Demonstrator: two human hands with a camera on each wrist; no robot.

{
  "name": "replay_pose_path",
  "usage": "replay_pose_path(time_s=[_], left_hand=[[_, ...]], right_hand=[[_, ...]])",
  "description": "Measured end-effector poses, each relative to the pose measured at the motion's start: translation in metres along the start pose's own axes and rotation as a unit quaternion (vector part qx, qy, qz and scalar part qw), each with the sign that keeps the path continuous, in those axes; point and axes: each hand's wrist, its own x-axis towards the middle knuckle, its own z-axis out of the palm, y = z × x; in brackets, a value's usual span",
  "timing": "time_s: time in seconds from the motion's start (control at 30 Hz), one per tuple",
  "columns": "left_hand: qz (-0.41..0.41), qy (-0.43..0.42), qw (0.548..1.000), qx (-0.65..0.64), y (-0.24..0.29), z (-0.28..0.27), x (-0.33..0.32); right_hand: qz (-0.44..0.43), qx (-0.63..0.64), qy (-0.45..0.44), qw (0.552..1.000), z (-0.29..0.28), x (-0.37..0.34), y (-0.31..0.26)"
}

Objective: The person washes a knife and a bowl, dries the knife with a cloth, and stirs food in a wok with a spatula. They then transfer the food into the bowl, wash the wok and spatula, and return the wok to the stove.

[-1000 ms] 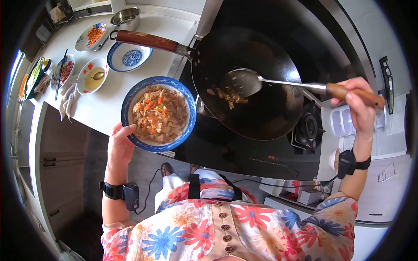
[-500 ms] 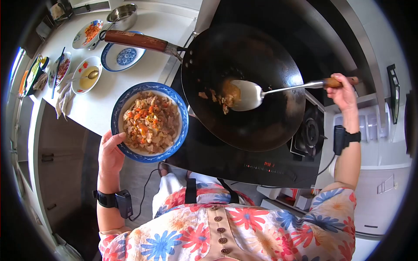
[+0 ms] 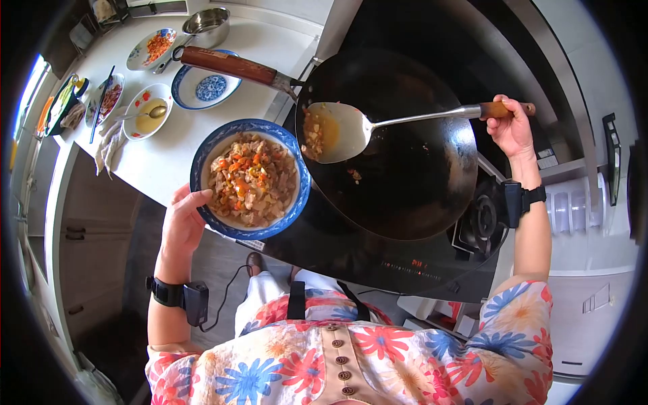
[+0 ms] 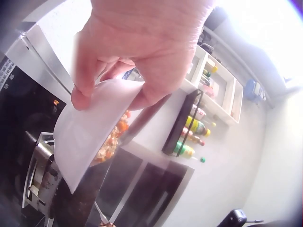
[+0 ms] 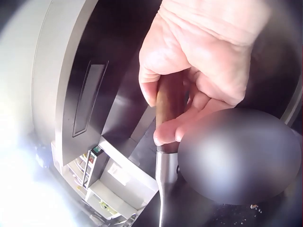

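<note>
In the head view, left of centre, the left hand pinches a blue-rimmed white ceramic bowl of chopped food; upper right, the right hand grips a wood-handled steel spatula over a round black wok. We judge a tilted blade could spill its yellowish sauce; only the left wrist view shows us the bowl's plain white underside.

There is 1 wok, 1 spatula, and 1 blue-rimmed bowl between the wok's 8 and 9 o'clock. Toward 10 sit 1 steel pot, 1 blue-patterned plate, 1 orange-filled dish; toward 9, 2 white bowls, 1 spoon, 1 cloth.
</note>
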Motion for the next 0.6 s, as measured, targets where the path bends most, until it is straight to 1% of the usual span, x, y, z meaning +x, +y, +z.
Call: replay_pose_path(time_s=[0.1, 0.13, 0.17, 0.23, 0.27, 0.3, 0.33, 0.37, 0.4, 0.47, 0.5, 0.53, 0.57, 0.6], left_hand=[[-0.014, -0.017, 1.000, 0.007, 0.002, -0.001, 0.005], [-0.013, -0.004, 1.000, 0.009, 0.003, 0.003, 0.006], [-0.012, 0.010, 1.000, 0.010, 0.003, 0.005, 0.007], [-0.019, -0.004, 1.000, 0.018, 0.005, 0.001, 0.009], [-0.022, -0.020, 0.999, 0.026, 0.005, 0.000, 0.008], [-0.019, -0.005, 0.999, 0.030, 0.005, 0.003, 0.009], [-0.019, -0.005, 0.999, 0.029, 0.005, 0.002, 0.009], [-0.019, -0.009, 0.999, 0.029, 0.006, 0.001, 0.010], [-0.021, -0.012, 0.999, 0.029, 0.005, 0.001, 0.010], [-0.025, -0.012, 0.999, 0.032, 0.006, -0.002, 0.011], [-0.025, -0.015, 0.999, 0.038, 0.007, -0.006, 0.012], [-0.026, -0.016, 0.999, 0.037, 0.007, -0.007, 0.012], [-0.026, -0.015, 0.999, 0.037, 0.007, -0.009, 0.013], [-0.027, -0.013, 0.999, 0.036, 0.006, -0.009, 0.013]], right_hand=[[-0.027, -0.004, -0.015, 1.000, 0.013, -0.007, -0.013], [-0.034, -0.011, -0.004, 0.999, 0.017, -0.012, -0.019], [-0.049, -0.020, -0.006, 0.999, 0.024, -0.017, -0.026], [-0.079, -0.042, -0.005, 0.996, 0.050, -0.038, -0.042], [-0.113, -0.060, -0.029, 0.991, 0.064, -0.053, -0.049], [-0.139, -0.098, -0.043, 0.984, 0.083, -0.071, -0.055], [-0.181, -0.156, -0.079, 0.968, 0.105, -0.092, -0.058], [-0.223, -0.235, -0.135, 0.936, 0.129, -0.115, -0.061], [-0.255, -0.289, -0.174, 0.906, 0.147, -0.134, -0.063], [-0.316, -0.353, -0.266, 0.840, 0.169, -0.156, -0.061], [-0.340, -0.356, -0.305, 0.815, 0.175, -0.164, -0.059], [-0.351, -0.344, -0.327, 0.807, 0.175, -0.171, -0.057], [-0.318, -0.287, -0.335, 0.839, 0.167, -0.173, -0.057], [-0.301, -0.255, -0.340, 0.853, 0.159, -0.171, -0.056]])
